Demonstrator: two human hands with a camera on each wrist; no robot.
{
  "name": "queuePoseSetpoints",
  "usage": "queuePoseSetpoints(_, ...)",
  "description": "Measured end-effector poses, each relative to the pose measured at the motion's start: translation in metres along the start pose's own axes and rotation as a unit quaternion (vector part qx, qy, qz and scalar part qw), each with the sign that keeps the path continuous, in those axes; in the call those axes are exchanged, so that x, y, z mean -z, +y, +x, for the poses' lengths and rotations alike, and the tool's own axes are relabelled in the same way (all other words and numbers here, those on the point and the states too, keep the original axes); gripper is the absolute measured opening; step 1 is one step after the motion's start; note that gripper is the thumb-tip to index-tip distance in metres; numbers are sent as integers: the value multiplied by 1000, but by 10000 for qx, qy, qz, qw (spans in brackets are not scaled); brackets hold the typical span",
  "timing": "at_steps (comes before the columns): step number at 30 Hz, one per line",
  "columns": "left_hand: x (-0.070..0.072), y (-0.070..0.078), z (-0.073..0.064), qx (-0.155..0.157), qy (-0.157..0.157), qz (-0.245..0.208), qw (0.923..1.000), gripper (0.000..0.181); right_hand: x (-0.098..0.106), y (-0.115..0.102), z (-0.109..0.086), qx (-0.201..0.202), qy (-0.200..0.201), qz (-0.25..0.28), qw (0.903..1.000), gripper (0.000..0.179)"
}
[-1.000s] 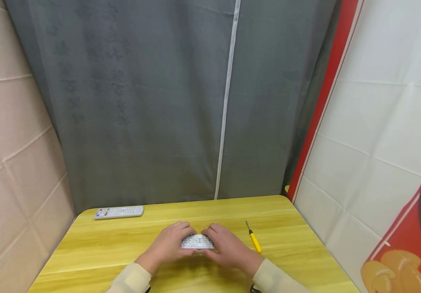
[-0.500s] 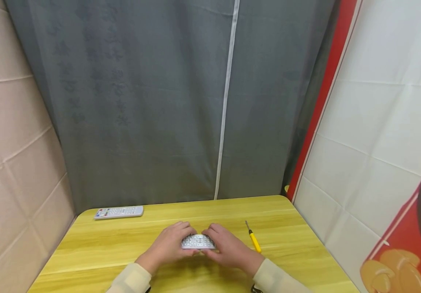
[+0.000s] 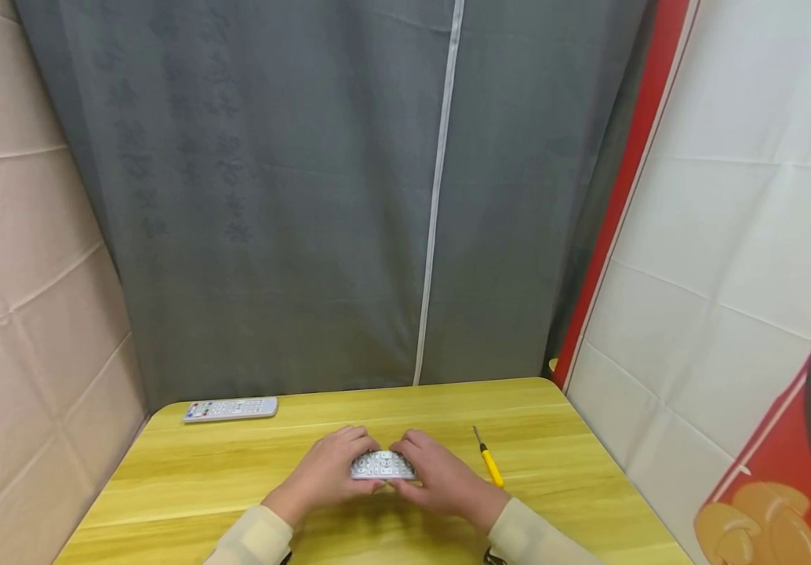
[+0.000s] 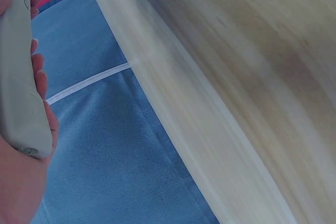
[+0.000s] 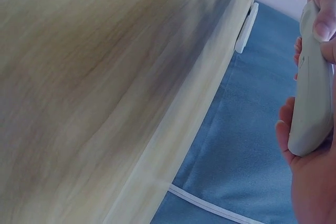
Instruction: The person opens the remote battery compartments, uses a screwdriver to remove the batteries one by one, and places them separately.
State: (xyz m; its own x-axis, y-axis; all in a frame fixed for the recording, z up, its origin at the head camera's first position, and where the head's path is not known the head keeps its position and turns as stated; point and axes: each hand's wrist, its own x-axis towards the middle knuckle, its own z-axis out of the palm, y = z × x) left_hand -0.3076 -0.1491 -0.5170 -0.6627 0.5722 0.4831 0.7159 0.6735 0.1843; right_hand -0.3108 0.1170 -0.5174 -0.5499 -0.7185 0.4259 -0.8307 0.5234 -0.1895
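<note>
Both hands hold one white remote control [image 3: 383, 465] between them, its buttons facing up toward the head camera. My left hand [image 3: 328, 475] grips the remote's left end, fingers along the far side and thumb along the near edge. At the other end, my right hand [image 3: 442, 480] grips it the same way. In the left wrist view the remote's pale casing [image 4: 21, 87] lies against the palm, with fingertips showing past its edge. The right wrist view shows the casing [image 5: 311, 93] held clear of the tabletop, with both thumbs near its edge.
A second remote control [image 3: 231, 409] lies at the table's far left corner. To the right of the hands lies a yellow-handled screwdriver [image 3: 489, 461]. Behind the yellow wood-grain table [image 3: 391, 404] hangs a grey curtain [image 3: 292, 235]; fabric walls stand at both sides.
</note>
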Motion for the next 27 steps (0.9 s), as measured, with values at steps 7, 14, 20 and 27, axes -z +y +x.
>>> queuePoseSetpoints(7, -1, 0, 0, 68, -84, 30, 9999, 40, -1, 1, 0, 14, 19, -28, 10000, 40)
queuePoseSetpoints(14, -2, 0, -1, 103, -127, 43, 9999, 40, -2, 2, -1, 50, 45, 24, 10000, 41)
queuePoseSetpoints(20, -2, 0, -1, 83, -97, 29, 9999, 41, -2, 2, -1, -52, -31, 15, 10000, 41)
queuePoseSetpoints(27, -2, 0, -1, 94, -105, -8, 9999, 40, -3, 3, -2, -45, -26, 51, 10000, 40)
